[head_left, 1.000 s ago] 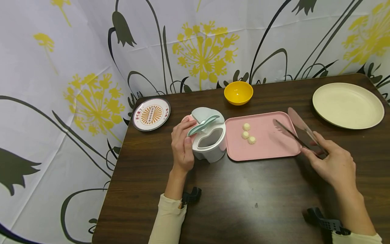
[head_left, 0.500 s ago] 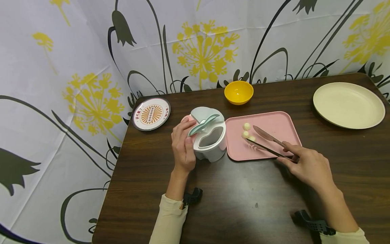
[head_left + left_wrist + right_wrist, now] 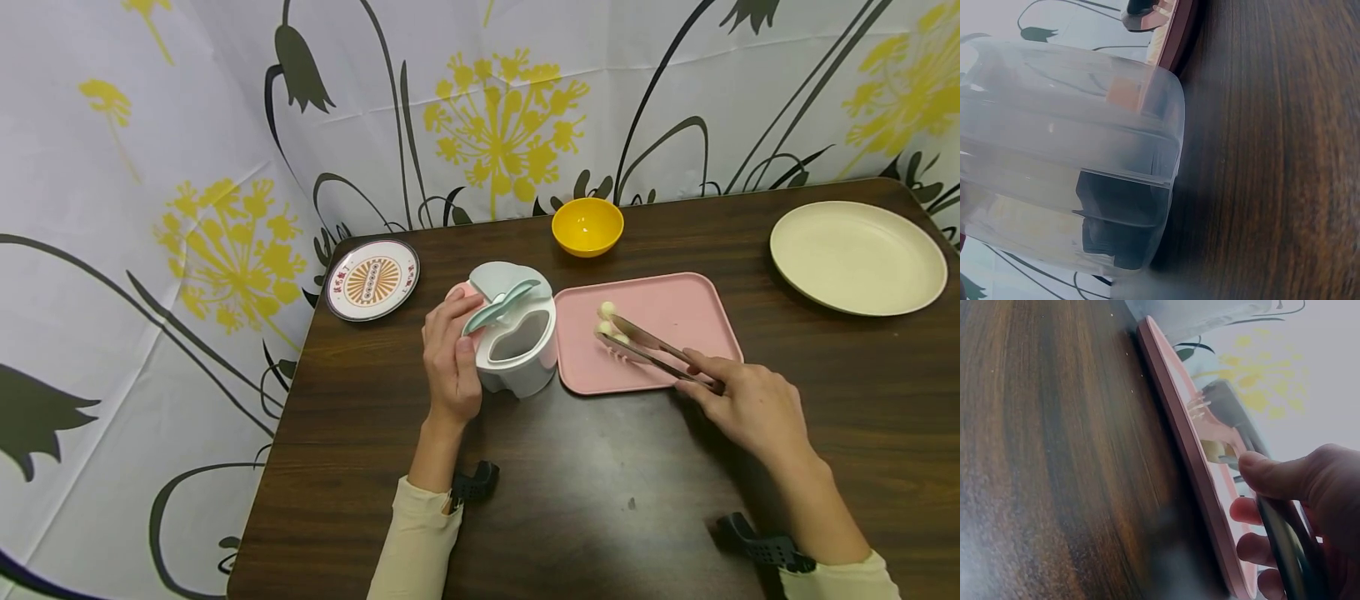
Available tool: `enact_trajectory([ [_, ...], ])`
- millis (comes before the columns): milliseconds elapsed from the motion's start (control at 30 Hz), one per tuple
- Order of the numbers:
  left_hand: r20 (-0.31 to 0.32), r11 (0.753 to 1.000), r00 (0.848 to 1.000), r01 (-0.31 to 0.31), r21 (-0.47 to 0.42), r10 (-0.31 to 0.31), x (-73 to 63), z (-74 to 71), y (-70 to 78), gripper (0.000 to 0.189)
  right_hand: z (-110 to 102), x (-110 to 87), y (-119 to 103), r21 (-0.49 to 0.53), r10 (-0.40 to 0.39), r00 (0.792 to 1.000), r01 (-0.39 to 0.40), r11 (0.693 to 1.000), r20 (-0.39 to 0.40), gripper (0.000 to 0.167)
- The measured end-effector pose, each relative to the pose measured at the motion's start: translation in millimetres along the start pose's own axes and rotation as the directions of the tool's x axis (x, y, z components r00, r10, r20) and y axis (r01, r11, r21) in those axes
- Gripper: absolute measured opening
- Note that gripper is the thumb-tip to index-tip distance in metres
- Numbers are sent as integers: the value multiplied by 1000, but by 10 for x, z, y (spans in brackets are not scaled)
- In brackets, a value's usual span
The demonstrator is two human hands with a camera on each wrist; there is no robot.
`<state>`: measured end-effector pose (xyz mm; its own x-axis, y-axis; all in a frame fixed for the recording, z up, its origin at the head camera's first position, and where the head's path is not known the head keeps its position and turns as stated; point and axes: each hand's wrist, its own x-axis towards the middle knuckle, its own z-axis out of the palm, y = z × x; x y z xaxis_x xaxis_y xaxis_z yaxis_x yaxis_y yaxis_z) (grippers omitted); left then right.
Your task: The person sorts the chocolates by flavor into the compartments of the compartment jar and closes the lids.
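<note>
In the head view my left hand (image 3: 452,358) holds the side of a grey and pink compartment container (image 3: 528,375), its fingers curled around it. A teal spoon (image 3: 501,307) lies across the container's top, beside an uncovered compartment. The left wrist view shows the container's translucent wall (image 3: 1066,144) close up. My right hand (image 3: 750,408) grips metal tongs (image 3: 660,363). Their tips are down over the pink tray (image 3: 675,304), around or against one of the small cream-coloured swirled pieces (image 3: 607,310) at its left; whether they pinch it cannot be told.
A yellow bowl (image 3: 587,227) stands at the back of the dark wood table (image 3: 600,517). To the back left lies a printed plate (image 3: 372,281), and a large cream plate (image 3: 858,258) is at the back right. A flowered cloth (image 3: 225,125) hangs behind.
The right hand has moved left with the tongs, from the tray's right end to the cream-coloured pieces, and the tong arms have come closer together. The left hand has stayed nearly still on the container.
</note>
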<state>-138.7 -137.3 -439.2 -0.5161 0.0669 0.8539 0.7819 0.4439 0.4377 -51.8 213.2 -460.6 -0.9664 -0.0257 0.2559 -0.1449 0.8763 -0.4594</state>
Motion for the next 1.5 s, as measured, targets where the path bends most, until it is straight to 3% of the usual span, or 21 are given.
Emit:
enact_trajectory([
  [467,-6,1000,1000,-5,-10,4,6,5,-3,46,0,-3,-1,2,-8,997,9,1000,-72,43],
  [833,-10,1000,1000,-3,-12,3,5,9,-6,46,-165,17,-118,63,-34,983,46,997,-178,45],
  [967,-9,1000,1000,1,-12,-1,1,7,-7,46,-236,40,-238,99,-99,962,128,987,-253,47],
  [1233,-11,1000,1000,6,-11,-6,-6,0,-5,46,-328,96,-564,155,-261,891,337,929,-372,49],
  [1500,-12,1000,1000,5,-15,-5,-3,2,-4,46,-270,122,-830,213,-331,860,433,876,-388,44],
])
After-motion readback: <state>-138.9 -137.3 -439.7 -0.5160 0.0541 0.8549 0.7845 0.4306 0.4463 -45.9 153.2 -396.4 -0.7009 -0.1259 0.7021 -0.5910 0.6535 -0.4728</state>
